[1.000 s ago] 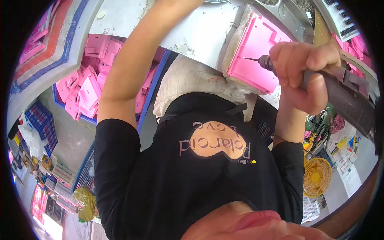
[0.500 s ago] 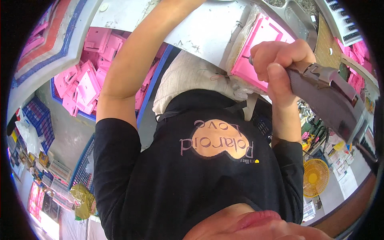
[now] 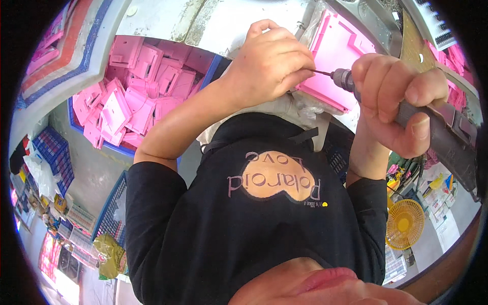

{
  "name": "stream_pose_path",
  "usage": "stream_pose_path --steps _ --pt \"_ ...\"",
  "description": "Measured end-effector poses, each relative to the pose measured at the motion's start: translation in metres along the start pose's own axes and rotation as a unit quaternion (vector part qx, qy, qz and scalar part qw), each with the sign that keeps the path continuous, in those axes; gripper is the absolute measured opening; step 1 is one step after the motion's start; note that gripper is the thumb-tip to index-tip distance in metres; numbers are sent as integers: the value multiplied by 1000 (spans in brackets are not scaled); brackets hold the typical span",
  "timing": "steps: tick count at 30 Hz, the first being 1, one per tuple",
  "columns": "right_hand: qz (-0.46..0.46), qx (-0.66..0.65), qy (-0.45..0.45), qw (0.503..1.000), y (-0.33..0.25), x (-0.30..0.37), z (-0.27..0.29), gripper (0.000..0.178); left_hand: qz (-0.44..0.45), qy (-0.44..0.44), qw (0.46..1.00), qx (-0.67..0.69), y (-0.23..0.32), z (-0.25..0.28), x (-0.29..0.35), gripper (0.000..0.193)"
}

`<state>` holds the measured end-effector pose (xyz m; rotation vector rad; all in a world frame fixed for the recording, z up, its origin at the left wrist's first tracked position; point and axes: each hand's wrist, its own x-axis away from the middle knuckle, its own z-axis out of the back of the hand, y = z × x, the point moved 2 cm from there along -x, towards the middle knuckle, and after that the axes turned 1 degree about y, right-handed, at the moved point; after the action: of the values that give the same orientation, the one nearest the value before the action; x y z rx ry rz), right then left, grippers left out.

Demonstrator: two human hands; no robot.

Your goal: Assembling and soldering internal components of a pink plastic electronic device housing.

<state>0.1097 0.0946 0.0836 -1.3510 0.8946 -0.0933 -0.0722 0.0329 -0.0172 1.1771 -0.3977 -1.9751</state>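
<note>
Electric screwdriver point(image 3: 432, 124), dark, gripped in right hand point(image 3: 394, 96) over the near edge of the worktop point(image 3: 229, 25); presumably heavy, stiff, best grasped round its barrel. Curled left hand point(image 3: 274, 63) held at bit tip; pinched contents cannot be told. Pink panel point(image 3: 338, 58) laid at that edge, probably light, slippery.

The screwdriver point(image 3: 438, 129) is showing a matt, dark body, its chuck point(image 3: 343, 80) gleaming like metal. The pink panel point(image 3: 335, 53) is looking like smooth plastic. The shirt point(image 3: 254, 236) is appearing as soft, matt cloth, and the tabletop point(image 3: 229, 21) is looking smooth but scuffed.
</note>
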Motion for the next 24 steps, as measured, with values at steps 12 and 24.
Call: stream_pose_path --steps 12,24 --pt "-75 -17 152 985 9 42 -43 26 -34 -194 980 -25 -3 -15 -2 56" --pt "4 58 182 982 -16 56 -7 19 -24 -168 981 -96 16 -24 -24 43"
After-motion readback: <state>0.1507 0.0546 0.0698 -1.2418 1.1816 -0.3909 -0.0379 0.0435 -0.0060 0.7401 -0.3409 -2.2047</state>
